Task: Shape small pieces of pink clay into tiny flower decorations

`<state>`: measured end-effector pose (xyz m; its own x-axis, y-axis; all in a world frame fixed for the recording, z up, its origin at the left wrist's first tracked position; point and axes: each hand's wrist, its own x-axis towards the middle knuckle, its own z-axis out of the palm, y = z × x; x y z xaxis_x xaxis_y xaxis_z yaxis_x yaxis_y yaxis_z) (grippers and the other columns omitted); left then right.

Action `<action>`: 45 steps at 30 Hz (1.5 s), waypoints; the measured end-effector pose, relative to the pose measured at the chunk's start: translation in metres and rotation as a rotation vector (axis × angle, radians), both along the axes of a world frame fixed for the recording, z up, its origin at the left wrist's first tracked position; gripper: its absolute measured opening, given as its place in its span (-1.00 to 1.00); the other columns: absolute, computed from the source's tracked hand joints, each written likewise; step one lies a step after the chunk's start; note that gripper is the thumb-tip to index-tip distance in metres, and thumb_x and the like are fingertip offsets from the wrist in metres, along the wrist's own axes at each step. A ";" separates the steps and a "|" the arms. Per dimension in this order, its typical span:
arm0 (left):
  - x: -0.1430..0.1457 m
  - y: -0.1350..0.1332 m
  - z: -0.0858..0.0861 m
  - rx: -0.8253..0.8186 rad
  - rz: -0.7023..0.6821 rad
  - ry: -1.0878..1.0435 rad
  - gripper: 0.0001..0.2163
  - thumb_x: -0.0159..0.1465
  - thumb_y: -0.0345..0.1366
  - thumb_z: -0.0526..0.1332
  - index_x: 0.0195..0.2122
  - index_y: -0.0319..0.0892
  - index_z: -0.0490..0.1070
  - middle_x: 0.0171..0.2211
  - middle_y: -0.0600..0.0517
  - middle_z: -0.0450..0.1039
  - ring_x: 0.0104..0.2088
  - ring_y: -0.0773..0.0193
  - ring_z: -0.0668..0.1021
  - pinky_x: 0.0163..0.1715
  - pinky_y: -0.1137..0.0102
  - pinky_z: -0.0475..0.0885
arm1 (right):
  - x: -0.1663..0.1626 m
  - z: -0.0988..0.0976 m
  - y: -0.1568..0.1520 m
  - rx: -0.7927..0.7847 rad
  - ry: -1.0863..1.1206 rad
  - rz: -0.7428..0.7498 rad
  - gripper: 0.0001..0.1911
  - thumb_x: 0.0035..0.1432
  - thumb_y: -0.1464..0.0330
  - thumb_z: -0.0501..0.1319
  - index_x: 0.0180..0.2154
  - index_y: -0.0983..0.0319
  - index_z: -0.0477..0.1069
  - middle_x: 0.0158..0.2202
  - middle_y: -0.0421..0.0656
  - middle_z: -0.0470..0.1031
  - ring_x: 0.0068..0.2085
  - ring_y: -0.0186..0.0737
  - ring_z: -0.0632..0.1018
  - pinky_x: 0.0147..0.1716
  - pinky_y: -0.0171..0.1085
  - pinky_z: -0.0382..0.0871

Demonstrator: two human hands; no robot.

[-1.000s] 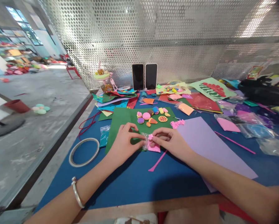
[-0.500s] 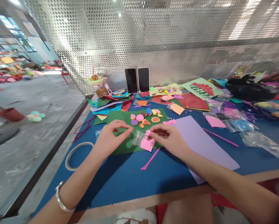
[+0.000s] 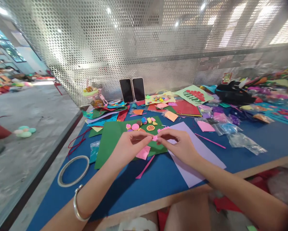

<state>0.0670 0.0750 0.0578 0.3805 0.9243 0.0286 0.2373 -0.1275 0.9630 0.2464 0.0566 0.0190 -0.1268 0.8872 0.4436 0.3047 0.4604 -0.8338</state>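
Note:
Between the fingertips of my left hand and my right hand is a small piece of pink modelling clay, pinched from both sides. It is held above a green sheet. Below my left fingers a larger pink clay block lies at the sheet's front edge, partly hidden by that hand. Behind my fingers sit several little clay foods, among them a round pizza and a pink disc. More pink clay bits lie just past my right fingers, beside a lilac sheet.
A roll of tape lies at the left, near red cord. Two phones lean on the perforated metal screen. Pink plastic tools lie in front and right. Bagged clay and coloured papers cover the back.
My left hand has moved right to meet my right hand, and both now pinch the small pink piece. The camera view has shifted slightly right and up.

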 end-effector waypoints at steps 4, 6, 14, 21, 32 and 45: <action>0.005 0.000 -0.001 0.050 0.037 0.069 -0.84 0.09 -0.23 0.30 -0.39 -0.21 0.56 -0.37 -0.01 0.60 -0.32 0.20 0.59 -0.27 0.40 0.47 | 0.005 -0.001 -0.001 0.040 -0.090 -0.040 -0.92 0.13 0.38 0.22 -0.36 0.18 0.50 -0.41 -0.19 0.58 -0.41 -0.25 0.57 -0.46 -0.36 0.43; 0.008 0.001 -0.002 0.079 0.042 0.101 -0.86 0.09 -0.24 0.29 -0.42 -0.20 0.56 -0.40 0.01 0.60 -0.34 0.21 0.59 -0.28 0.40 0.47 | 0.006 -0.002 -0.003 0.052 -0.113 -0.044 -0.92 0.13 0.37 0.22 -0.36 0.19 0.50 -0.42 -0.20 0.58 -0.42 -0.26 0.56 -0.49 -0.38 0.42; 0.014 0.002 -0.006 0.102 0.038 0.123 -0.89 0.07 -0.27 0.29 -0.49 -0.20 0.53 -0.44 0.03 0.58 -0.38 0.24 0.58 -0.31 0.41 0.47 | 0.011 -0.004 -0.006 0.025 -0.087 -0.037 -0.92 0.13 0.35 0.22 -0.36 0.19 0.49 -0.44 -0.20 0.57 -0.44 -0.27 0.56 -0.51 -0.39 0.44; 0.018 0.002 -0.007 0.014 0.057 0.076 -0.87 0.04 -0.25 0.31 -0.49 -0.22 0.53 -0.47 0.02 0.56 -0.40 0.27 0.56 -0.34 0.43 0.45 | 0.015 -0.003 -0.009 -0.012 -0.056 -0.023 -0.94 0.12 0.39 0.22 -0.35 0.20 0.49 -0.42 -0.19 0.58 -0.43 -0.29 0.57 -0.48 -0.40 0.45; 0.023 0.008 -0.009 -0.097 0.038 -0.015 -0.85 0.00 -0.22 0.34 -0.50 -0.21 0.53 -0.47 0.04 0.54 -0.39 0.30 0.54 -0.27 0.42 0.43 | 0.029 -0.005 -0.008 -0.098 -0.051 -0.067 -0.89 0.14 0.32 0.20 -0.33 0.22 0.45 -0.40 -0.16 0.57 -0.40 -0.24 0.59 -0.42 -0.33 0.49; 0.028 0.028 -0.021 0.130 -0.004 0.275 -0.78 0.14 -0.23 0.15 -0.32 -0.19 0.55 -0.23 -0.06 0.58 -0.18 0.14 0.56 -0.14 0.27 0.44 | 0.131 -0.031 -0.004 -0.129 -0.597 -0.250 -0.88 0.19 0.33 0.05 -0.31 0.17 0.33 -0.10 -0.06 0.55 -0.08 0.00 0.56 -0.19 -0.11 0.44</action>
<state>0.0946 0.1033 0.0368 0.3943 0.9180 0.0422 0.4862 -0.2474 0.8381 0.3774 0.0527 -0.0122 -0.1010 0.9632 0.2492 0.8169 0.2233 -0.5319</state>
